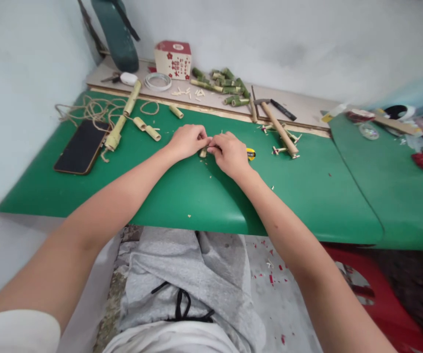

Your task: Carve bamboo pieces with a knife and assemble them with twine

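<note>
Where the two meet, the left hand (pixel 187 141) and right hand (pixel 229 154) both pinch a short bamboo piece (pixel 203 153) with curled fingers. Its exposed end points toward the person, and the rest is hidden. Bare bench (pixel 197 196) lies open from the hands to its near edge. A yellow tool (pixel 251 154) sits just right of the right hand, a hammer (pixel 279 130) farther right, and a phone (pixel 82 146) well left.

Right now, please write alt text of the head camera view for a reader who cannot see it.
The left hand and the right hand meet over a small bamboo piece on a green table, holding it between them. A phone, twine, cut bamboo sections and a hammer lie around them.
</note>
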### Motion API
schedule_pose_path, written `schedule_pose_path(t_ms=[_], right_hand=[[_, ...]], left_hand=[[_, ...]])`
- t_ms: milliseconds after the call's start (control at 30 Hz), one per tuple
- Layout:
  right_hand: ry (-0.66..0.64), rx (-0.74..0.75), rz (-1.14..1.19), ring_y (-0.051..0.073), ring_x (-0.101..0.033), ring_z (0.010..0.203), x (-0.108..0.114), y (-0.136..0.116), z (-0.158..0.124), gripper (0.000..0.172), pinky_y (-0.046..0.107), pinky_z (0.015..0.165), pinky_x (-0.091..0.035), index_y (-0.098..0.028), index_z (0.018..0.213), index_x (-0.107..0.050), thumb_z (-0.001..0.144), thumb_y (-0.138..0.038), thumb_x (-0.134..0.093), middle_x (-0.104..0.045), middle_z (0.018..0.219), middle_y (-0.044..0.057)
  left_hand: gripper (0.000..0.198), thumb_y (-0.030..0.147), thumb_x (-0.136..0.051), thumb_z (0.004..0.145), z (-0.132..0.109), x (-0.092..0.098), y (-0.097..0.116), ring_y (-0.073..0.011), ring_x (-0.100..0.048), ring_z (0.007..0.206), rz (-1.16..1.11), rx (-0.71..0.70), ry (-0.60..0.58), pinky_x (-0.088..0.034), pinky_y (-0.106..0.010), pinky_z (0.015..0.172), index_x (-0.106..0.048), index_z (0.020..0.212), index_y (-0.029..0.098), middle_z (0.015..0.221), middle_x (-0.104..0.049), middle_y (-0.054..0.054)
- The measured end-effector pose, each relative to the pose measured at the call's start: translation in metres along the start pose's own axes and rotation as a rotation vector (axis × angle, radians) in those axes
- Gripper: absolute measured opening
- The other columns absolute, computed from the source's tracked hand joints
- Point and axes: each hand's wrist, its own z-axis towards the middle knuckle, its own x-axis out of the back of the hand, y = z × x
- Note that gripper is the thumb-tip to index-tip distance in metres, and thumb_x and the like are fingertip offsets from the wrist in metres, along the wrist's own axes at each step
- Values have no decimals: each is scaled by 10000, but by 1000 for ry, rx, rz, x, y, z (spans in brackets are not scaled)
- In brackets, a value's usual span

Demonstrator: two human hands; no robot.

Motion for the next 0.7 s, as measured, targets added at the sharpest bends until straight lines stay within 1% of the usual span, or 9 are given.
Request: schedule_pose_path(t_ms=[133, 267, 367, 467, 533, 600, 700], right_hand=[[-85, -92, 14, 272, -609, 975, 9, -6, 5, 101, 350, 760, -393, -229, 920, -741, 962, -198, -654, -748, 914, 46], [-171, -198, 82, 235, -629, 875, 15, -8, 13, 82, 323, 731, -371, -229, 941, -778, 931, -208, -699, -773, 904, 35], [-243, -215, 167, 198, -623, 807, 15, -4, 18, 67, 303, 717, -365, -213, 904, -780, 927, -214, -717, -777, 877, 27], [-327, -205, 240, 176, -622, 774, 13, 0, 18, 76, 288, 700, -360, -201, 856, -769, 920, -233, -747, -772, 846, 16], [-300, -200, 210, 183, -636, 797, 13, -1, 12, 76, 291, 704, -350, -218, 897, -781, 942, -256, -733, -783, 874, 15], [-232, -181, 147, 203, -655, 847, 13, -4, 5, 93, 302, 715, -340, -241, 953, -791, 969, -279, -708, -796, 932, 24], [-149, -130, 81, 236, -671, 909, 10, -6, -4, 114, 325, 750, -363, -244, 976, -792, 988, -293, -689, -794, 979, 53]], left_hand=[[197, 378, -694, 943, -1, -3, 0, -233, -706, 876, 11, 7, 7, -415, -336, 723, -775, 936, 199, 942, -809, -73], [190, 366, -672, 953, -3, -3, 1, -237, -709, 874, 42, 24, 8, -394, -336, 702, -769, 933, 203, 954, -815, -77], [186, 361, -671, 951, -4, -1, 3, -237, -704, 873, 48, 28, 9, -382, -335, 692, -759, 909, 203, 950, -815, -76], [191, 378, -687, 944, -4, 0, 3, -221, -688, 845, 1, 28, 12, -385, -327, 692, -745, 892, 203, 919, -804, -63], [198, 384, -698, 942, -3, 1, 1, -205, -674, 818, -40, 22, 11, -392, -321, 694, -734, 878, 200, 887, -790, -54], [212, 396, -713, 937, -2, 0, -2, -187, -656, 781, -103, 11, -2, -397, -312, 686, -720, 870, 195, 847, -769, -43], [223, 401, -730, 931, -1, 0, -6, -159, -630, 731, -237, -14, -26, -414, -294, 674, -698, 874, 187, 797, -733, -20]])
